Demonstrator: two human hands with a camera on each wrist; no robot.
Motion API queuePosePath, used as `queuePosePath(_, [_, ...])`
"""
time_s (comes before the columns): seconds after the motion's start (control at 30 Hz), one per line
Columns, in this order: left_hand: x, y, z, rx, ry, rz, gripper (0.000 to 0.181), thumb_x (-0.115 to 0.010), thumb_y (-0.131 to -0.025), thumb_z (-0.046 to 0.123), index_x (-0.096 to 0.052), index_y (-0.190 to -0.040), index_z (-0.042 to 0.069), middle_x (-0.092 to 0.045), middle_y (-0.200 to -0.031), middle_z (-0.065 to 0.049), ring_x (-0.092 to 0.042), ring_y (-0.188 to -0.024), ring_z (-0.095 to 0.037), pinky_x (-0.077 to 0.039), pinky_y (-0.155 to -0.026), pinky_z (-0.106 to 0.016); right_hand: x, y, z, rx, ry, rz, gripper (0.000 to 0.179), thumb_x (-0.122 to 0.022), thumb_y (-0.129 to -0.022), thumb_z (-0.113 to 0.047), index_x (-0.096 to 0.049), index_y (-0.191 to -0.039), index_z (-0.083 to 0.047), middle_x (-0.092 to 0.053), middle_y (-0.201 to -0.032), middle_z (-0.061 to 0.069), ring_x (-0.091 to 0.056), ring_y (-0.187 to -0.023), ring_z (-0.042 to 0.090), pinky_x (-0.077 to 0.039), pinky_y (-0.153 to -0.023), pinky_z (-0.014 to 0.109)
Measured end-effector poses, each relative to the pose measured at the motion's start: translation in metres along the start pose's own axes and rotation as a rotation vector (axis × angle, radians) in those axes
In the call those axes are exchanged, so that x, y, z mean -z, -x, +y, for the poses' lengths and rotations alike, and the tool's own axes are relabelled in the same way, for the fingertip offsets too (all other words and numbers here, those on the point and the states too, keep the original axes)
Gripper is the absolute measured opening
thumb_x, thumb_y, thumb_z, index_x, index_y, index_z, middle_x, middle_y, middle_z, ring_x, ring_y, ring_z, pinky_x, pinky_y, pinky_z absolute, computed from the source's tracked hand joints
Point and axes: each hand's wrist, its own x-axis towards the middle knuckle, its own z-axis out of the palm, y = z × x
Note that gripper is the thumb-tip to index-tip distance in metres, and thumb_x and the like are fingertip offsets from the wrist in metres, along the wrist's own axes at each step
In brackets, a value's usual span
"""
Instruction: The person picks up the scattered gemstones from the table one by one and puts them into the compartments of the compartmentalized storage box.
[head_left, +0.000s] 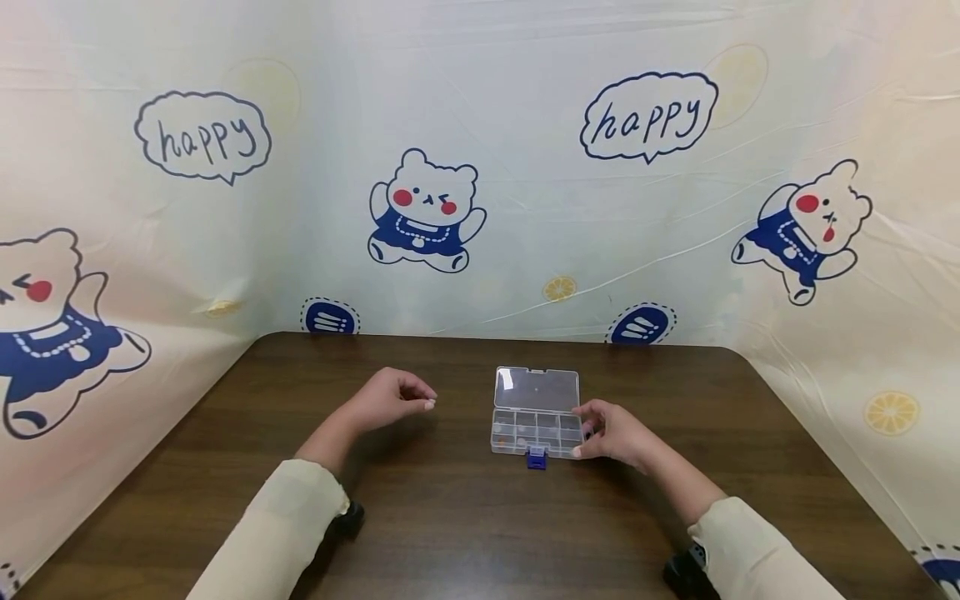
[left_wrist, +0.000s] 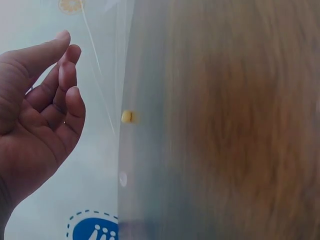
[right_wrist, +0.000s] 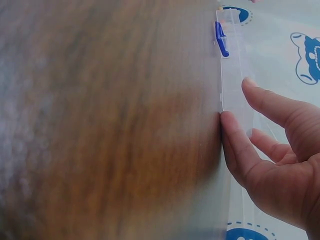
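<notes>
A clear plastic compartment box (head_left: 537, 432) sits on the table, its lid (head_left: 537, 389) raised and tipped back. A blue clasp (head_left: 536, 459) hangs at its front edge; in the right wrist view the blue clasp (right_wrist: 222, 39) shows near the top. Small pale and orange bits lie in the left compartments, too small to identify. My right hand (head_left: 611, 432) holds the box's right end, thumb at the front corner and fingers further back. Left of the box, my left hand (head_left: 390, 398) hovers over the table. Its fingers (left_wrist: 70, 75) are loosely bent, with nothing visible between them.
The brown wooden table (head_left: 450, 517) reaches back to a printed curtain (head_left: 517, 208) with bears and "happy" bubbles. In the left wrist view, a small blurred yellow spot (left_wrist: 128, 117) appears by the table line; I cannot tell what it is.
</notes>
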Motion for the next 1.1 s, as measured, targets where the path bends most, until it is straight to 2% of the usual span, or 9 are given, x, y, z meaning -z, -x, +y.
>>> queuePosePath(0.33, [-0.014, -0.007, 0.012, -0.062, -0.002, -0.012, 0.018, -0.074, -0.088, 0.018, -0.075, -0.101, 0.006, -0.071, -0.091, 0.003, -0.061, -0.081, -0.017, -0.054, -0.076, -0.034, 0.000, 0.000, 0.000, -0.008, 0.002, 0.001, 0.065, -0.086, -0.071, -0.002, -0.056, -0.128, -0.002, -0.057, -0.100, 0.013, -0.057, -0.076, 0.022, -0.051, -0.069, 0.031])
queuePosePath(0.47, [-0.020, -0.010, 0.021, -0.052, -0.006, -0.010, 0.017, -0.075, -0.087, 0.019, -0.076, -0.101, 0.008, -0.071, -0.090, 0.005, -0.061, -0.081, -0.017, -0.054, -0.076, -0.033, 0.000, 0.000, 0.000, -0.010, 0.004, -0.001, 0.065, -0.086, -0.071, -0.004, -0.056, -0.128, -0.003, -0.056, -0.100, 0.013, -0.057, -0.076, 0.022, -0.051, -0.069, 0.031])
queuePosePath(1.1, [-0.051, -0.031, 0.052, -0.118, 0.041, -0.064, 0.014, -0.075, -0.087, 0.016, -0.077, -0.098, 0.008, -0.071, -0.087, 0.006, -0.058, -0.076, -0.019, -0.053, -0.069, -0.032, 0.001, 0.000, -0.001, -0.012, 0.002, -0.003, 0.066, -0.086, -0.071, -0.004, -0.056, -0.128, -0.003, -0.056, -0.101, 0.013, -0.057, -0.077, 0.022, -0.051, -0.069, 0.031])
